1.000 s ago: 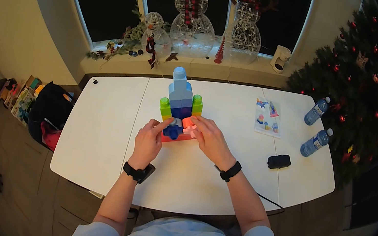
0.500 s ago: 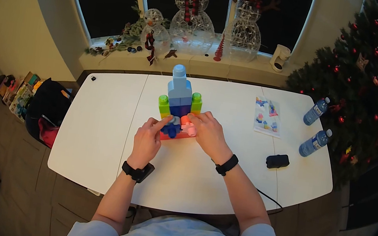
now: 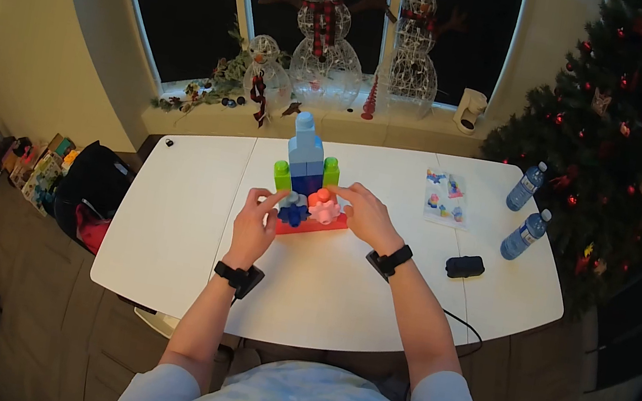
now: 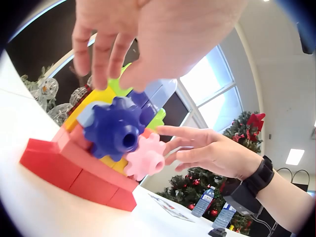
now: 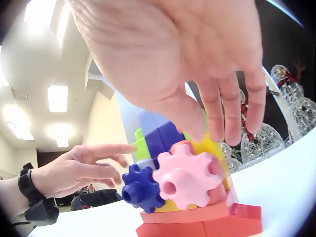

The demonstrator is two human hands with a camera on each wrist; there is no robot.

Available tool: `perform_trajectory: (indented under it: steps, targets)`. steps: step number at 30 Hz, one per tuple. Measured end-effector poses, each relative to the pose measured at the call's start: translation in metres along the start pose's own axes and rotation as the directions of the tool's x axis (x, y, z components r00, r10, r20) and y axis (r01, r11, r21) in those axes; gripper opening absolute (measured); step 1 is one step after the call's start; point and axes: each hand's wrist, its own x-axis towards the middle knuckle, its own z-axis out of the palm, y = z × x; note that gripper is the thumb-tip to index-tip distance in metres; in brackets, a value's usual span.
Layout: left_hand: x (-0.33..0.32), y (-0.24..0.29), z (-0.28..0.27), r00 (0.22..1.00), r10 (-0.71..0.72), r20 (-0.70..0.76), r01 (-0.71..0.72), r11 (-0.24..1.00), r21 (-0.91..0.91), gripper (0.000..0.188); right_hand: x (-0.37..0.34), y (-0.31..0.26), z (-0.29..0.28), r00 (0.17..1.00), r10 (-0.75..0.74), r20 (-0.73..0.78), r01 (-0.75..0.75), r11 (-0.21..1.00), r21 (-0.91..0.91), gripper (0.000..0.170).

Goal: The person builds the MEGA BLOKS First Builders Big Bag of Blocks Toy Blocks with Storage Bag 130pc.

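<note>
A tower of toy building blocks stands on the table, with light blue blocks (image 3: 307, 148) on top and green blocks (image 3: 331, 172) at both sides. Its base is made of red blocks (image 4: 74, 173). On its front sit a dark blue gear (image 5: 142, 188) and, to the right, a pink gear (image 5: 187, 176). My left hand (image 3: 253, 227) is beside the blue gear, fingers loosely bent and holding nothing. To the right of the pink gear is my right hand (image 3: 369, 215), its fingers extended toward the tower with nothing in them.
A sheet with pictures (image 3: 446, 199) lies to the right on the white table (image 3: 164, 234). Two water bottles (image 3: 526, 186) and a small black case (image 3: 465, 266) are near the right edge. Wire snowmen (image 3: 326, 50) line the sill behind.
Both hands have drawn outward from the gears, the left to the left and the right to the right. The pink gear now shows whole between them. The head view has shifted slightly.
</note>
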Motion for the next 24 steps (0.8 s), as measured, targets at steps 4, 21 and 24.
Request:
perform_trajectory:
  steps: [4, 21, 24]
  targets:
    - [-0.025, -0.058, 0.037, 0.91, -0.415, -0.023, 0.373, 0.84, -0.394, 0.066, -0.01, 0.047, 0.02, 0.954, 0.299, 0.002, -0.277, 0.883, 0.38, 0.06]
    - [0.008, -0.063, 0.09, 0.742, -0.316, 0.591, 0.43, 0.901, -0.059, 0.119, 0.02, 0.096, 0.088, 0.892, 0.272, 0.361, -0.269, 0.961, -0.06, 0.072]
    - [0.012, -0.061, 0.089, 0.714, -0.354, 0.604, 0.441, 0.897, 0.004, 0.12, 0.024, 0.089, 0.082, 0.867, 0.294, 0.403, -0.306, 0.951, -0.036, 0.07]
